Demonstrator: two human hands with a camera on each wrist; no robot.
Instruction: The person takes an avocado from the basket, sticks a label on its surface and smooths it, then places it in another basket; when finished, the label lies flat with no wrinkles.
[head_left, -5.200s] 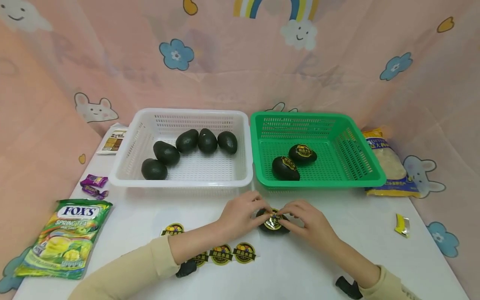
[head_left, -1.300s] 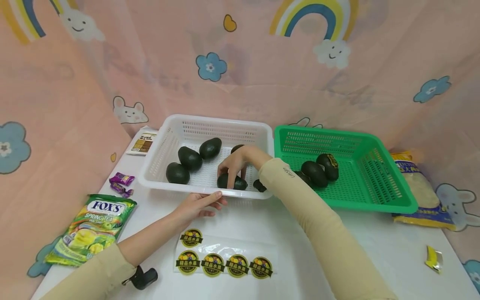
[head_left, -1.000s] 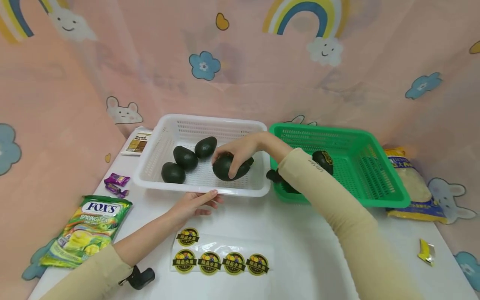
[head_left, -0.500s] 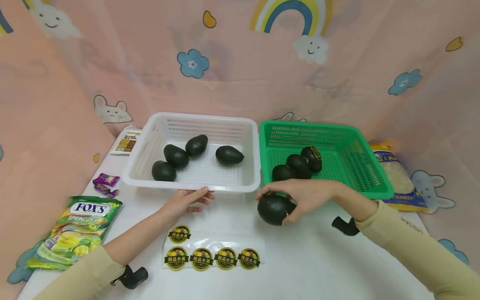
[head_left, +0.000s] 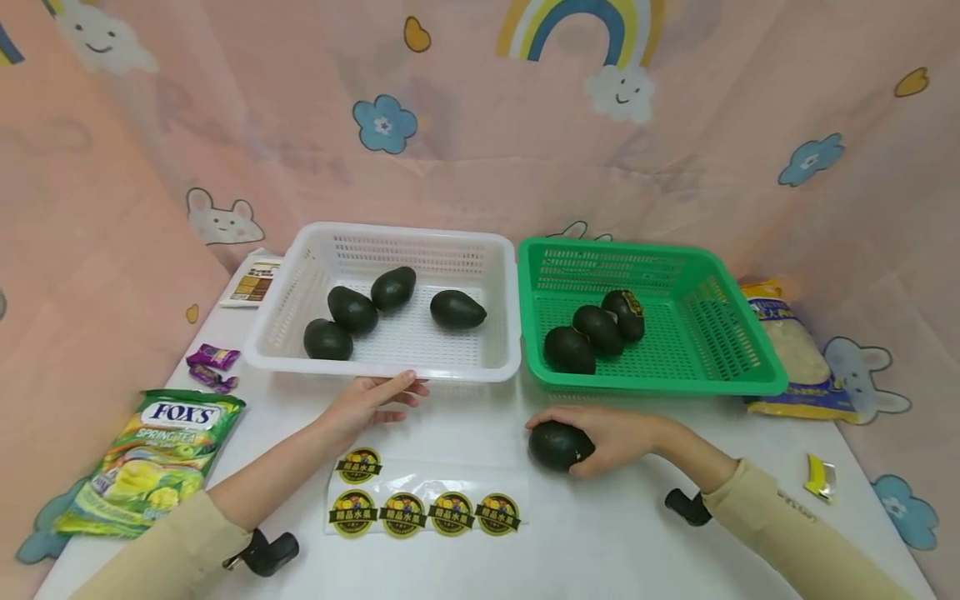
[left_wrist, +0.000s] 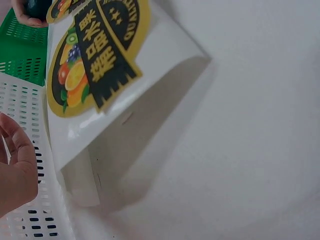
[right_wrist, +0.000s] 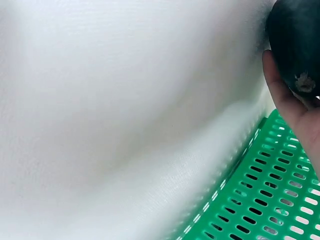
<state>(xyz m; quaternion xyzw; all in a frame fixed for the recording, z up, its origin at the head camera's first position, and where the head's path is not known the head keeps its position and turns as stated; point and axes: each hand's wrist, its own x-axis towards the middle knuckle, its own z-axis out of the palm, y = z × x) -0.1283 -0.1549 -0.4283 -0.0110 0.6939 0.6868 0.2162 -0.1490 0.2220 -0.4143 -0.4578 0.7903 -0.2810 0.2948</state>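
Note:
My right hand [head_left: 611, 437] grips a dark avocado [head_left: 557, 446] low over the white table, in front of the green basket [head_left: 652, 385]. Fingers and thumb wrap its sides; in the right wrist view its stem end shows beside the thumb. At the front rim of the white basket [head_left: 390, 367], my left hand [head_left: 367, 408] has its thumb against the rim and its other fingers loose below. Several avocados [head_left: 457, 309] lie in the white basket. Three more avocados [head_left: 598, 329] are in the green one, a gold-and-black label showing on the farthest.
A clear sheet [head_left: 427, 483] of round fruit stickers [head_left: 402, 513] lies before the left hand. To the left are a FOX'S candy bag [head_left: 153, 462], purple wrapped sweets [head_left: 213, 357] and a brown-and-white packet [head_left: 253, 282]. A blue-and-yellow bag [head_left: 798, 358] and a small yellow wrapper [head_left: 820, 477] lie right.
Both hands worked on a labelled avocado; the green basket has since gained one. My right hand took an avocado from the white basket and brought it down to the table; the left moved to the rim.

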